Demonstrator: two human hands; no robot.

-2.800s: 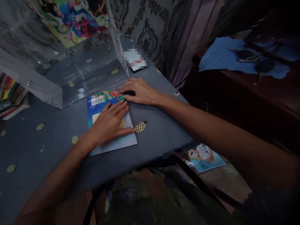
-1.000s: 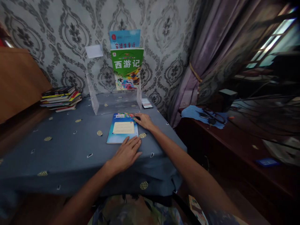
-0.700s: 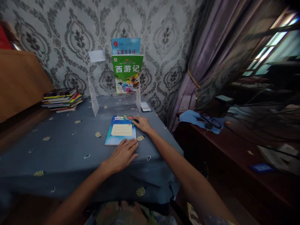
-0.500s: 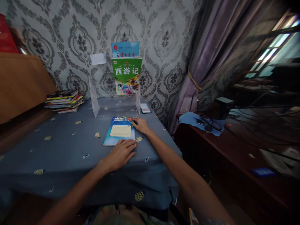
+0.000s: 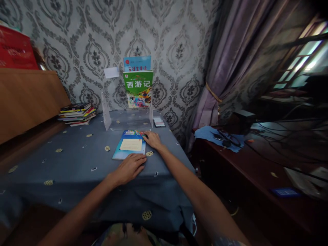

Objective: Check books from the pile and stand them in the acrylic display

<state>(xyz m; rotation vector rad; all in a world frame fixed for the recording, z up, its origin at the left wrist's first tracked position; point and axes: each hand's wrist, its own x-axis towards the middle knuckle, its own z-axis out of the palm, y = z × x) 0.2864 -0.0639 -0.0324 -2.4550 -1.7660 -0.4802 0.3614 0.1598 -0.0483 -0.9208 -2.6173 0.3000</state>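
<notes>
Red, a box point(image 5: 16, 49) sits on a wooden cabinet point(image 5: 28, 99), far left of the book point(image 5: 130, 145) and beyond it. A stack point(image 5: 78, 114) of books lies nearer, also left of the book and past its far edge. The clear stand point(image 5: 106, 118) is just beyond the book. The left hand point(image 5: 130, 168) rests palm down at the book's near edge, fingers straight and close together, gripping nothing. The book itself lies flat on the grey-blue table point(image 5: 77, 157), cream panel and barcodes upward. Upright beyond it is a green book point(image 5: 138, 87), with a light-blue one point(image 5: 137, 62) rising behind. The right hand point(image 5: 153, 139) touches the book's far right corner, thumb and fingers a narrow gap apart. A phone-like thing point(image 5: 159, 122), blurred, lies past that corner. Well right of the book come a tied curtain point(image 5: 215, 68) and a blue cloth point(image 5: 205, 133).
</notes>
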